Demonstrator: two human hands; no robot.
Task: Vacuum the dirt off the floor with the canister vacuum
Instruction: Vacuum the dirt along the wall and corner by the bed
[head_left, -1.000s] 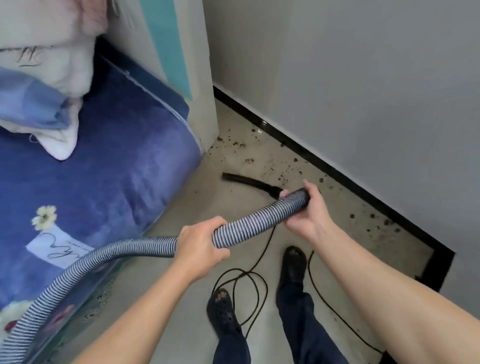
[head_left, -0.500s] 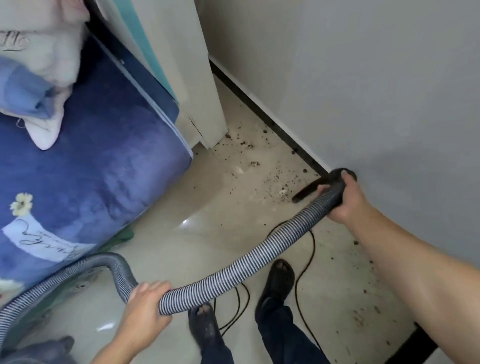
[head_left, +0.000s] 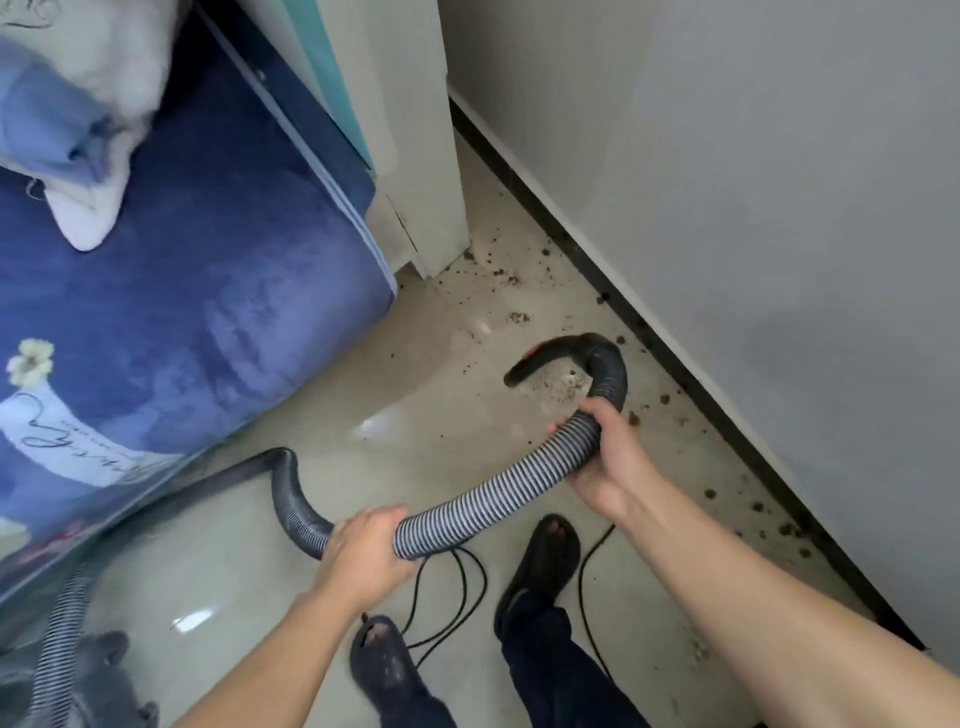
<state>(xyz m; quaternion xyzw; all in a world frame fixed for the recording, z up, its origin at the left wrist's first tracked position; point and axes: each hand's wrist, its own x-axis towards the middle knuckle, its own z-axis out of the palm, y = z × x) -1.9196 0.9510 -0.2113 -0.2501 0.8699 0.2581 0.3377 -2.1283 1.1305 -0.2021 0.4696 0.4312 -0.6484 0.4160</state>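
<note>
Suction works best if the black nozzle is held low over the dirt crumbs on the tile floor beside the dark skirting. The right hand, fingers curled round the ribbed hose just behind the nozzle, should steer it slowly along the wall, and the left hand, fingers wrapped round the hose further back, should give slack.

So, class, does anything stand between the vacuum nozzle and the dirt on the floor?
Nothing visible: only bare floor separates the black nozzle from the dirt crumbs; the power cord lies back by the feet.
</note>
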